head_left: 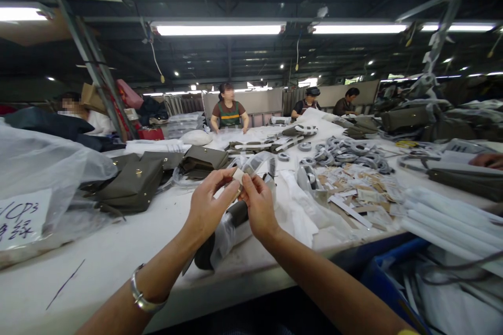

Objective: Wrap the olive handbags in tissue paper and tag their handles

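Both hands meet over the near part of the table, pinching a small pale tag-like piece (238, 174) between their fingertips. My left hand (210, 204) grips its left side, thumb pressed on top. My right hand (259, 207) closes on it from the right. What the piece exactly is cannot be made out. Below the hands lies a dark olive bag part (238, 213) wrapped in clear plastic, partly hidden by them. To the left sits an olive leather-like bag (131, 184) with brass-coloured fittings.
A white table (157, 251) carries rolled grey straps (346, 152), paper and card scraps (361, 188) and white sheets (451, 225). A plastic sack (51, 162) lies at left, a blue bin (377, 277) below right. A co-worker (230, 112) stands opposite; another person's hand (487, 160) shows at right.
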`<act>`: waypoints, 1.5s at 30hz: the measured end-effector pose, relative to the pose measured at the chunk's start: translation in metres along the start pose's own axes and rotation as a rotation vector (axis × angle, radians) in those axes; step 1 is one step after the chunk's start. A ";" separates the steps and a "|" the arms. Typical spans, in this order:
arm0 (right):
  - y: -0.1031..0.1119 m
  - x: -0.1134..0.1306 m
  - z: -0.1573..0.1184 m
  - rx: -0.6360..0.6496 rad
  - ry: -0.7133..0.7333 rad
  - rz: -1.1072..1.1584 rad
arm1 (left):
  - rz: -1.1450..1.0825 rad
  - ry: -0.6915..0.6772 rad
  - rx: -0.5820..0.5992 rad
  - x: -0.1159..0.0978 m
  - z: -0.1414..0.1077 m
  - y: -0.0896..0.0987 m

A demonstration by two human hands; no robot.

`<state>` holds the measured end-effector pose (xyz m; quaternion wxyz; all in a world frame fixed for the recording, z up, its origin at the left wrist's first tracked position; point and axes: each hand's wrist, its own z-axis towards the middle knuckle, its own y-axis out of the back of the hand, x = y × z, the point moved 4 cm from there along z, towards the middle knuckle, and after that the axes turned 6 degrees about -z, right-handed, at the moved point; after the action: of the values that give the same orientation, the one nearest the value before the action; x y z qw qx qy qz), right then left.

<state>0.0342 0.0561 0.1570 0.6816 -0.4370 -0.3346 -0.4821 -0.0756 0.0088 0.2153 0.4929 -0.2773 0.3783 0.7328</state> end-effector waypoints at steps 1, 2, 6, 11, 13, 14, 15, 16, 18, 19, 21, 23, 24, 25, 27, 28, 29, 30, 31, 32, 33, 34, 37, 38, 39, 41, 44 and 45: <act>0.000 0.001 -0.001 -0.017 0.005 0.014 | 0.040 -0.019 0.002 -0.003 0.001 0.002; 0.000 0.002 -0.001 -0.043 0.012 0.030 | 0.100 -0.045 -0.005 -0.007 0.003 0.005; -0.002 0.007 -0.003 -0.082 0.021 0.043 | 0.461 -0.182 -0.018 -0.019 0.005 0.009; -0.004 0.013 -0.001 -0.059 0.007 0.099 | 0.795 -0.263 -0.047 -0.026 -0.009 -0.002; -0.004 0.014 -0.002 -0.059 -0.001 0.115 | 0.832 -0.283 -0.044 -0.027 -0.017 -0.011; -0.004 0.014 -0.002 -0.060 -0.004 0.123 | 0.837 -0.284 -0.046 -0.027 -0.020 -0.015; -0.003 0.014 -0.003 -0.057 -0.008 0.133 | 0.839 -0.283 -0.043 -0.026 -0.024 -0.019; -0.002 0.014 -0.004 -0.048 -0.014 0.141 | 0.840 -0.281 -0.038 -0.025 -0.027 -0.023; -0.001 0.014 -0.007 -0.015 -0.021 0.152 | 0.840 -0.281 -0.028 -0.022 -0.031 -0.028; 0.001 0.015 -0.009 0.004 -0.020 0.151 | 0.836 -0.284 -0.024 -0.021 -0.032 -0.029; 0.004 0.018 -0.011 0.026 -0.014 0.133 | 0.804 -0.288 -0.023 -0.021 -0.033 -0.026; 0.009 0.023 -0.012 0.038 -0.016 0.120 | 0.714 -0.267 -0.008 -0.022 -0.030 -0.016; 0.011 0.025 -0.012 0.052 -0.022 0.121 | 0.635 -0.234 0.011 -0.022 -0.027 -0.010; 0.012 0.027 -0.012 0.074 -0.029 0.127 | 0.534 -0.176 0.036 -0.020 -0.024 -0.003; 0.011 0.031 -0.011 0.129 -0.036 0.143 | 0.286 0.003 0.085 -0.014 -0.017 0.010; 0.010 0.031 -0.011 0.148 -0.033 0.146 | 0.167 0.101 0.098 -0.010 -0.014 0.014; 0.008 0.031 -0.010 0.158 -0.028 0.140 | 0.069 0.186 0.103 -0.007 -0.011 0.017; 0.007 0.030 -0.008 0.163 -0.023 0.126 | -0.001 0.248 0.104 -0.003 -0.009 0.018; 0.006 0.028 -0.006 0.170 -0.018 0.104 | -0.047 0.281 0.101 -0.001 -0.007 0.017; 0.007 0.027 -0.003 0.184 -0.007 0.072 | -0.073 0.294 0.097 0.001 -0.006 0.016; 0.010 0.026 0.000 0.211 0.016 0.021 | -0.087 0.300 0.091 0.003 -0.005 0.014; 0.017 0.025 0.004 0.245 0.054 -0.057 | -0.097 0.304 0.081 0.005 -0.004 0.013; 0.069 0.028 0.022 0.219 0.234 -0.458 | -0.127 0.326 0.015 0.011 -0.004 0.011; 0.098 0.030 0.030 0.112 0.272 -0.636 | -0.140 0.335 -0.007 0.014 -0.003 0.011; 0.130 0.030 0.038 -0.026 0.250 -0.821 | -0.154 0.340 -0.026 0.015 -0.002 0.011; 0.195 0.024 0.052 -0.233 -0.014 -1.201 | -0.181 0.339 -0.052 0.018 0.000 0.011; 0.260 0.012 0.062 -0.267 -0.244 -1.331 | -0.199 0.337 -0.066 0.020 0.002 0.010; 0.272 0.007 0.062 -0.268 -0.299 -1.334 | -0.197 0.340 -0.064 0.021 0.003 0.010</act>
<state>0.2928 0.1528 0.1130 0.1266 -0.2801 -0.5596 -0.7697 -0.0924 0.0197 0.2032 0.4821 -0.4486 0.4036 0.6352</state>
